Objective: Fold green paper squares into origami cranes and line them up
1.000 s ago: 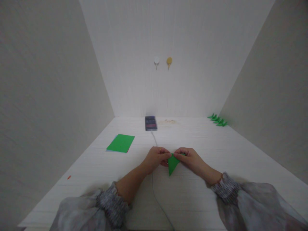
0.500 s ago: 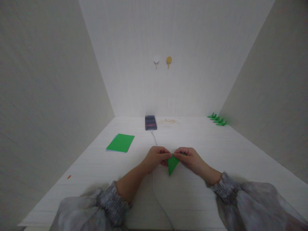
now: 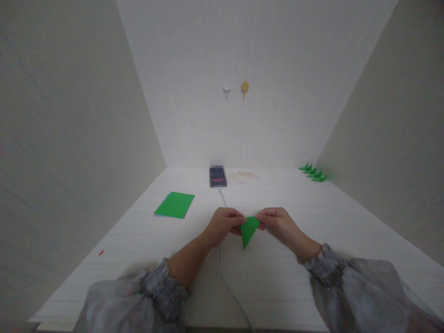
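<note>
Green paper triangle (image 3: pixel 249 230) pinched at top corners, point down, over middle of white table (image 3: pixel 277 282). Left corner gripped by left hand (image 3: pixel 224 224) (ring seen on one finger), right corner gripped by right hand (image 3: pixel 279 224). Flat green sheets (image 3: pixel 175 205) laid at left. Small folded green shapes (image 3: pixel 314 173) lined up in far right corner. Grey cable (image 3: pixel 225 282) laid past left hand to dark device (image 3: pixel 218 176).

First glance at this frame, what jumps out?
A folded green paper triangle, pinched at its top corners by the left hand and right hand, mid-table. To the left lie flat green sheets; small green folded pieces line the far right corner.
</note>
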Tool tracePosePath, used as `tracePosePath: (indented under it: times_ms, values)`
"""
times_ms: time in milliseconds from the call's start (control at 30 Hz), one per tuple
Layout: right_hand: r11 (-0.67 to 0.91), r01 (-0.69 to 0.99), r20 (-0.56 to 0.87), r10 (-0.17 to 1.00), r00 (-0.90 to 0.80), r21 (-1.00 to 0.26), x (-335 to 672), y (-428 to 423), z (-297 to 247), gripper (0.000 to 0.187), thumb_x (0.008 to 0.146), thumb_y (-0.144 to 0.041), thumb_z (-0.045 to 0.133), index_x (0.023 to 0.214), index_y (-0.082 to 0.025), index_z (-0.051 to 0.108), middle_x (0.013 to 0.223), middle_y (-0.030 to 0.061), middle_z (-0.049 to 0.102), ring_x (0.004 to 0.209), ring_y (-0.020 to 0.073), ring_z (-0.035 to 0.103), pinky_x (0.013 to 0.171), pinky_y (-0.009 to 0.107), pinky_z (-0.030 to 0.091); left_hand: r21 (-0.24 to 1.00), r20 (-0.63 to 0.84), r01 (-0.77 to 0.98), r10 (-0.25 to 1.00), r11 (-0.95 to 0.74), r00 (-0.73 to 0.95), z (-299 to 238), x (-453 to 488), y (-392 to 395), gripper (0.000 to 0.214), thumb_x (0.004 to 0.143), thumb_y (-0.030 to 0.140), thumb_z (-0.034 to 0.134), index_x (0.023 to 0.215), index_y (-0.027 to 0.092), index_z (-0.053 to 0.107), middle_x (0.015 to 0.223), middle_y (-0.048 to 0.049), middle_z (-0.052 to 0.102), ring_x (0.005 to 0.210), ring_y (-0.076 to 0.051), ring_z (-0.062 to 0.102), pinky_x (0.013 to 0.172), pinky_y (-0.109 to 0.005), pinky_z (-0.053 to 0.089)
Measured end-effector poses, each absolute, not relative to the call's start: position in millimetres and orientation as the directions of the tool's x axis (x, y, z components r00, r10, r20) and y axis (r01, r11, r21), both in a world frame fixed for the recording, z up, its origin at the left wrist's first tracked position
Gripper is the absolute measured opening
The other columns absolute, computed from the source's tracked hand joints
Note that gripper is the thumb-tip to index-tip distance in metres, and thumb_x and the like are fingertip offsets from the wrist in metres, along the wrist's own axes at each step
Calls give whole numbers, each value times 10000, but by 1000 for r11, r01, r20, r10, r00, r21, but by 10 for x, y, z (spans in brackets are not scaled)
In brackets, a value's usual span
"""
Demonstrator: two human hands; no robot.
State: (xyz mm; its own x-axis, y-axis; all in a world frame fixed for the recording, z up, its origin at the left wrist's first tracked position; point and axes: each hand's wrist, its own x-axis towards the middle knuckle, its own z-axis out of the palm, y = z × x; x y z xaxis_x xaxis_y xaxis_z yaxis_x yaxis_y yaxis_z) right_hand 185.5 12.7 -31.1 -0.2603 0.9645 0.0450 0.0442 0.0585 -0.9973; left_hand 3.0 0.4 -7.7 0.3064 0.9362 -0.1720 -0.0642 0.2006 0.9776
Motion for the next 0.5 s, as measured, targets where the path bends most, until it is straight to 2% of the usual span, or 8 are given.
tracePosePath:
  times_ms: [233,300,400,500]
  values:
    - [-7,-11,-4,957,-290,-1000,1853,128,-255,224,601,-349,660,544,-136,620,487,15,575,453,108,479,493,254,366,973,-198,-53,926,227,322,-82,27,-1,138,587,208,649,635,92,591,539,-22,617,463,-106,566,486,-241,474]
    - [0,-10,2,972,-234,-1000,1893,136,-236,248,596,-372,660,531,-139,605,473,13,560,443,106,470,485,252,364,972,-197,-68,934,226,298,-98,-23,-1,147,574,210,658,627,91,588,534,-22,615,466,-111,567,489,-249,475]
    - [33,-6,33,999,-42,-999,1982,157,-216,247,577,-382,669,528,-156,583,456,-3,521,420,99,441,456,246,342,972,-186,-97,955,213,231,-128,-122,-1,158,555,205,671,615,89,584,530,-22,612,469,-114,567,497,-261,481]
    - [45,-20,45,999,-13,-999,2020,156,-207,243,595,-389,658,557,-161,581,493,1,527,453,106,458,479,249,352,972,-177,-117,959,206,221,-147,-161,2,151,559,202,672,610,88,586,529,-21,609,469,-108,563,494,-251,480]
